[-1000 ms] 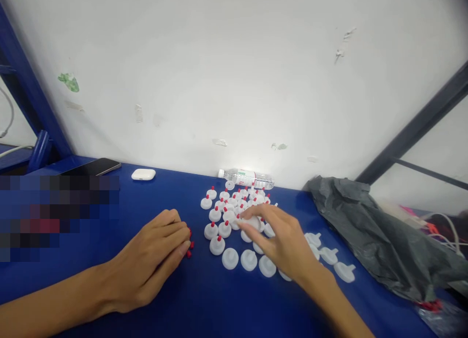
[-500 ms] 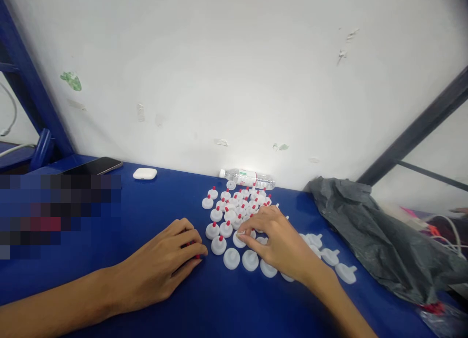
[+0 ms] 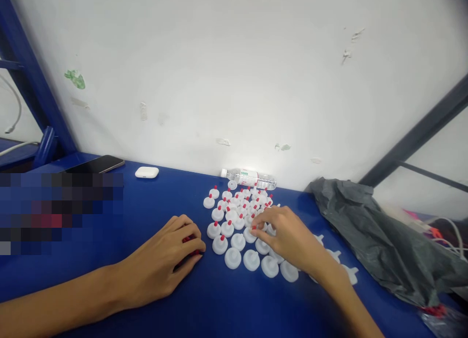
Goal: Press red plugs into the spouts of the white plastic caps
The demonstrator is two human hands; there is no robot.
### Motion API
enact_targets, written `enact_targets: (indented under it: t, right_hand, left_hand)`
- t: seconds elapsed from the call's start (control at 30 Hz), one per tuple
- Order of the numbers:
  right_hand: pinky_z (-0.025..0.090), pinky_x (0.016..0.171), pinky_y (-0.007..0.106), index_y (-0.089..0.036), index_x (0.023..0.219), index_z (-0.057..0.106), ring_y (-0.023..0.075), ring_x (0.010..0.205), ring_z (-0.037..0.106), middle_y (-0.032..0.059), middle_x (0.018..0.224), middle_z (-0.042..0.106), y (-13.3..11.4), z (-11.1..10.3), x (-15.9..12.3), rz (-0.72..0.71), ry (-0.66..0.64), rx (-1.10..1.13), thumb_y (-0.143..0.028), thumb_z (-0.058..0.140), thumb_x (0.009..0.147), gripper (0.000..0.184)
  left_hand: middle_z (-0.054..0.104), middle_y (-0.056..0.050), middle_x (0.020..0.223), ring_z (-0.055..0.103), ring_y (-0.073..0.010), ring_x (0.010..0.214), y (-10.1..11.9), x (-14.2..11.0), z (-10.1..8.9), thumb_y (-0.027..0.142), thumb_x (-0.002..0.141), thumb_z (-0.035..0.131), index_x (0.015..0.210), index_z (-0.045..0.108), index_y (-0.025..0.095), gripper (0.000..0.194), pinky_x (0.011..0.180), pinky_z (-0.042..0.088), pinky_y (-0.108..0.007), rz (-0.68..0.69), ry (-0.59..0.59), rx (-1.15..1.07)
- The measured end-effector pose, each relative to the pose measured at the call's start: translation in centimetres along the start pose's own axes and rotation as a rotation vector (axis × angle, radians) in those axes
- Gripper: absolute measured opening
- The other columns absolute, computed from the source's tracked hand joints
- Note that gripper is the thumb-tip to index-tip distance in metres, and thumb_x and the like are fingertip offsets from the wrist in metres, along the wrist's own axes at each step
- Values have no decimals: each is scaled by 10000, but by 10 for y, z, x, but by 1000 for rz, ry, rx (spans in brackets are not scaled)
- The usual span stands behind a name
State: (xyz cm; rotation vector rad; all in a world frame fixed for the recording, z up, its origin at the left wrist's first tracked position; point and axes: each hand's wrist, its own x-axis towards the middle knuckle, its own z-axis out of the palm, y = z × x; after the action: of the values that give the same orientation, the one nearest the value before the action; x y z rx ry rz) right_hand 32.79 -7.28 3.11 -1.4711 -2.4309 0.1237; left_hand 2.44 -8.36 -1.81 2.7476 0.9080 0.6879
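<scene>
White round nozzle caps (image 3: 233, 258) stand spout up in loose rows, the ones at the back and left topped with small red tips (image 3: 222, 238). My right hand (image 3: 287, 238) reaches over the group from the right. Its thumb and forefinger pinch a red tip (image 3: 253, 228) at the spout of one white cap. To the left of the group, my left hand (image 3: 164, 260) rests on the blue table with its fingers curled over several small red tips (image 3: 190, 239), mostly hidden under them. Some white caps are covered by my right hand and forearm.
A clear plastic bottle (image 3: 248, 177) lies along the white wall behind the caps. Farther left are a white earbud case (image 3: 146, 172) and a dark phone (image 3: 106, 164). A dark grey plastic bag (image 3: 365, 226) spreads over the right side of the blue table (image 3: 226, 308).
My right hand has moved slightly right, from one bare white cap to a neighbouring one, where a red tip now shows between its fingers. My left hand stays in about the same place.
</scene>
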Motion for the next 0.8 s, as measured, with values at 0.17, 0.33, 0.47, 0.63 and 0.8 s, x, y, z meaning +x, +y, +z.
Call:
enact_targets:
  t: [0.17, 0.33, 0.47, 0.63, 0.8]
  right_hand:
    - [546, 810, 372, -257, 990, 622, 234, 1001, 705, 48, 1150, 720, -8, -5, -3, 40, 76, 277, -351, 556, 1011, 117]
    - [540, 864, 356, -254, 981, 553, 221, 1074, 675, 59, 1177, 704, -27, -3, -5, -33, 133, 477, -329, 547, 1021, 84]
    - [507, 877, 327, -274, 1089, 572, 187, 991, 655, 18, 1081, 697, -42, 8, -6, -126, 122, 446, -324, 623, 997, 117]
    - [486, 764, 251, -254, 912, 488, 149, 836, 645, -40, 931, 683, -60, 22, -10, -187, 29, 534, -448, 859, 783, 439]
    - [458, 750, 228, -249, 865, 487, 120, 724, 598, -76, 787, 617, -73, 29, -12, -289, 42, 512, -501, 851, 773, 452]
  left_hand:
    - [640, -52, 1032, 528, -213, 999, 0, -1, 1, 121, 999, 471, 1008, 649, 218, 202, 864, 469, -345, -15, -8, -17]
    - [638, -58, 1056, 531, -214, 1021, 1, -1, -1, 113, 989, 494, 1044, 640, 214, 185, 869, 473, -337, -3, 66, -37]
    - [647, -58, 1032, 539, -206, 1007, 3, -1, -3, 95, 974, 536, 1101, 620, 194, 181, 881, 471, -339, 61, 214, -53]
    - [659, -67, 1022, 545, -217, 982, 8, -2, -5, 167, 958, 638, 1192, 608, 184, 237, 874, 464, -352, 187, 270, 22]
    - [651, -47, 892, 543, -222, 880, 6, -4, -4, 142, 977, 569, 1055, 659, 208, 136, 884, 445, -387, 426, 197, 263]
